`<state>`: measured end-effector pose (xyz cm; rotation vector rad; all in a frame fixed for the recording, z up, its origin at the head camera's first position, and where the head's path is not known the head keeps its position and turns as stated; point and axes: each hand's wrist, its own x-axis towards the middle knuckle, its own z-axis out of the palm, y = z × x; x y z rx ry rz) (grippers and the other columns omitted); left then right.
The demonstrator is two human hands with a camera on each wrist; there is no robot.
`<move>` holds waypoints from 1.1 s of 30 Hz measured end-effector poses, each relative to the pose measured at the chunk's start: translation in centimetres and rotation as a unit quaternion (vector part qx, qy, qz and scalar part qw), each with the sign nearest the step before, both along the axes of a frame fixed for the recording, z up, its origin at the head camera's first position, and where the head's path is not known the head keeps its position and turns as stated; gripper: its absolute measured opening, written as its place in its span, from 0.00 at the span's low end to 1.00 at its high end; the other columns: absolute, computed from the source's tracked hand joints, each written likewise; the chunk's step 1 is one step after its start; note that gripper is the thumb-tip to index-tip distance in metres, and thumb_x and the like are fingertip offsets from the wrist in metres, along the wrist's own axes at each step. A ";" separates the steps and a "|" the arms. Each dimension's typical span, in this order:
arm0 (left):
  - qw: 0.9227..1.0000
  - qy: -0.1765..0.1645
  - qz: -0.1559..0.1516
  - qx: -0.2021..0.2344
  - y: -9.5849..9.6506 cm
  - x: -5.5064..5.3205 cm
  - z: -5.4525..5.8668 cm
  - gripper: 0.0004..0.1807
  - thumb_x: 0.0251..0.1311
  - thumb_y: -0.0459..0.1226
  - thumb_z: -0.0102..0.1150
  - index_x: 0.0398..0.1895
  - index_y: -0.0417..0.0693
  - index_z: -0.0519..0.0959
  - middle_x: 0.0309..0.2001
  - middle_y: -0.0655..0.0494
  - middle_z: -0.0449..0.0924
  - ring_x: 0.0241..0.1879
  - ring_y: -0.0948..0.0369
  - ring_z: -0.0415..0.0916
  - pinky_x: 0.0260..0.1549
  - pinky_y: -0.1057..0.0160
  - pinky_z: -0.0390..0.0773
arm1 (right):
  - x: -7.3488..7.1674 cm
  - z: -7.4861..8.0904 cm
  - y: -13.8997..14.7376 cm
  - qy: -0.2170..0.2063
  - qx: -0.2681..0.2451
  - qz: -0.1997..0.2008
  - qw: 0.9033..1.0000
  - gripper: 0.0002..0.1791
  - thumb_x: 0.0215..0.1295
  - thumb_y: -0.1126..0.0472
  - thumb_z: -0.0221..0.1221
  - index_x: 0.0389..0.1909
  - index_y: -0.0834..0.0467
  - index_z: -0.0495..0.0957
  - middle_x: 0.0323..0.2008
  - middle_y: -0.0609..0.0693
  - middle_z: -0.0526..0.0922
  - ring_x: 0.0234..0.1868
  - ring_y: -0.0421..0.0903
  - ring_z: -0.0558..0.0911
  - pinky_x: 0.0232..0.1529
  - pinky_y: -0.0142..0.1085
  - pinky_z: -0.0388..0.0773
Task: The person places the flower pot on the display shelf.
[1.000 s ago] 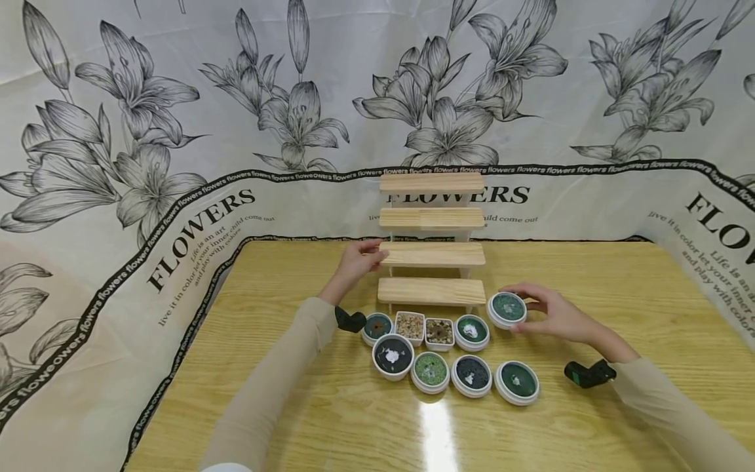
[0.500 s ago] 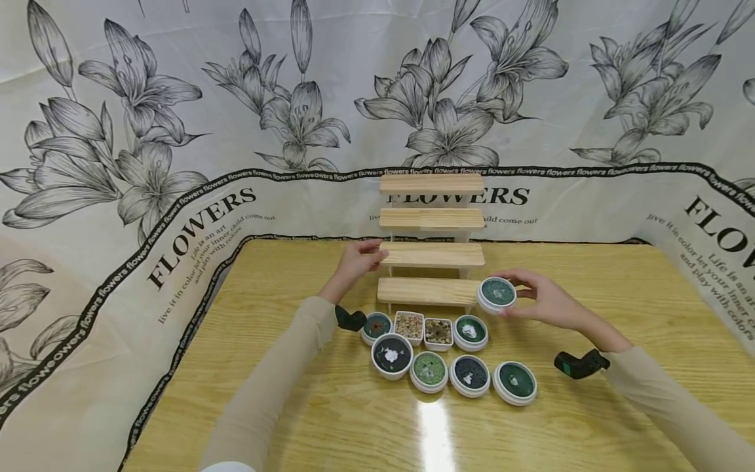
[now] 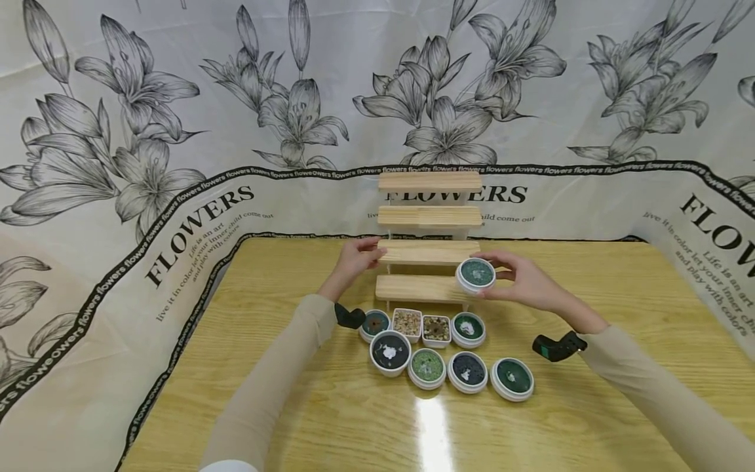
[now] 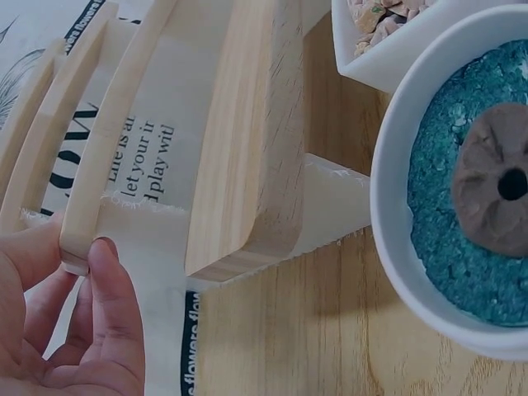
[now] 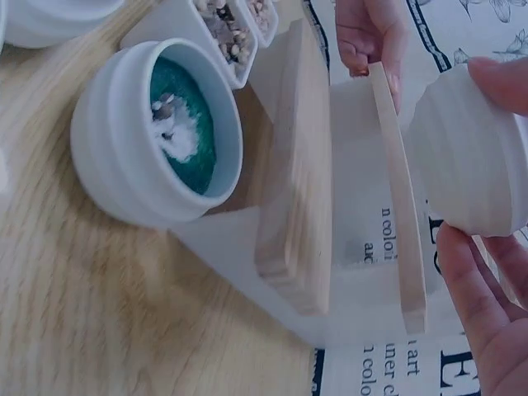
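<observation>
In the head view my left hand (image 3: 352, 263) pinches the left end of the second-lowest plank (image 3: 427, 250) of a four-step wooden display stand. The left wrist view shows thumb and fingers around that plank's end (image 4: 80, 239). My right hand (image 3: 531, 283) grips a white round pot (image 3: 476, 274) with speckled green filling, held up in front of the stand's right side. It overlaps the right end of the lowest plank (image 3: 413, 288) in the head view. In the right wrist view the pot's ribbed side (image 5: 466, 157) appears between thumb and fingers, apart from the planks.
Before the stand sit round pots with blue (image 3: 375, 323), green (image 3: 468, 328), black (image 3: 390, 353), light green (image 3: 427, 367), dark (image 3: 468, 371) and deep green (image 3: 512, 378) fillings. Two square pots of pebbles (image 3: 407, 324) stand among them. Flower-printed cloth (image 3: 318, 196) hangs behind.
My right hand has carried the green-filled pot up and leftward, from beside the lowest plank to in front of its right end. The left hand has kept its grip on the plank.
</observation>
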<state>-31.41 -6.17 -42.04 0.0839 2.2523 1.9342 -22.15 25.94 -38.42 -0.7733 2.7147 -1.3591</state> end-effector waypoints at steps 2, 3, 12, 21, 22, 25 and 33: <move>1.000 -0.003 0.000 -0.001 0.0 0.0 0.0 0.24 0.63 0.34 0.61 0.62 0.39 0.74 0.49 0.44 0.76 0.31 0.66 0.75 0.38 0.66 0.84 | -0.3 0.2 -0.5 -0.003 -0.001 0.002 1.000 0.37 0.51 0.65 0.71 0.64 0.63 0.69 0.56 0.59 0.76 0.49 0.31 0.74 0.52 0.19 0.75; 1.000 -0.004 0.000 -0.001 0.1 0.0 0.0 0.24 0.63 0.34 0.61 0.62 0.40 0.74 0.49 0.44 0.76 0.31 0.66 0.75 0.38 0.66 0.84 | -0.4 0.3 -0.7 -0.006 -0.003 0.001 1.000 0.37 0.51 0.65 0.71 0.64 0.62 0.69 0.56 0.59 0.76 0.49 0.32 0.74 0.52 0.19 0.75; 1.000 0.001 -0.009 0.005 0.6 0.0 0.4 0.24 0.63 0.34 0.60 0.63 0.39 0.73 0.52 0.42 0.74 0.32 0.67 0.75 0.44 0.60 0.84 | -2.2 1.7 -2.2 -0.023 -0.023 -0.011 0.999 0.37 0.52 0.65 0.71 0.64 0.63 0.69 0.55 0.58 0.75 0.47 0.36 0.76 0.49 0.20 0.76; 1.000 0.009 0.003 -0.008 0.5 0.2 0.3 0.22 0.64 0.34 0.59 0.61 0.40 0.74 0.53 0.41 0.75 0.34 0.65 0.75 0.53 0.48 0.80 | -3.9 3.1 -4.4 -0.044 -0.033 -0.010 0.998 0.36 0.54 0.62 0.70 0.65 0.60 0.68 0.56 0.57 0.75 0.49 0.37 0.76 0.54 0.27 0.78; 1.000 0.006 0.005 -0.007 0.5 0.2 0.2 0.22 0.64 0.34 0.60 0.61 0.41 0.74 0.53 0.41 0.74 0.36 0.64 0.75 0.53 0.49 0.80 | -4.0 3.2 -4.7 -0.044 -0.033 -0.013 0.998 0.37 0.54 0.61 0.70 0.65 0.59 0.68 0.56 0.57 0.75 0.50 0.38 0.76 0.54 0.28 0.78; 1.000 0.001 0.008 -0.002 0.4 0.2 0.2 0.23 0.64 0.34 0.60 0.62 0.41 0.74 0.55 0.41 0.74 0.40 0.60 0.76 0.55 0.48 0.79 | -4.5 3.7 -5.6 -0.039 -0.031 -0.021 0.999 0.38 0.53 0.61 0.71 0.65 0.59 0.68 0.56 0.57 0.76 0.51 0.44 0.77 0.53 0.29 0.79; 1.000 0.001 0.014 -0.003 0.1 0.4 0.1 0.22 0.64 0.34 0.60 0.61 0.41 0.75 0.54 0.42 0.74 0.40 0.62 0.76 0.41 0.66 0.84 | -6.0 4.7 -7.4 -0.051 -0.036 -0.026 0.998 0.39 0.53 0.64 0.70 0.66 0.61 0.67 0.56 0.61 0.75 0.54 0.56 0.76 0.55 0.35 0.80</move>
